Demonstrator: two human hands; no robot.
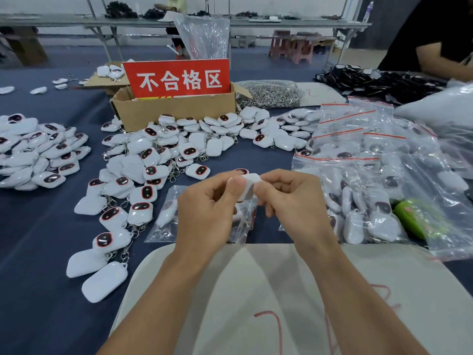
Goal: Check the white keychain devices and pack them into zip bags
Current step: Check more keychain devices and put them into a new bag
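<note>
Dark blue cloth covers the bench point(38, 239), where loose white keychain devices point(143, 160) lie heaped before a cardboard box point(174, 111). The left hand point(210, 213) and right hand point(291, 201) both pinch one device point(250, 181) between thumb and fingers, above a zip bag point(160, 230). Filled bags point(358, 196) lie to the right.
</note>
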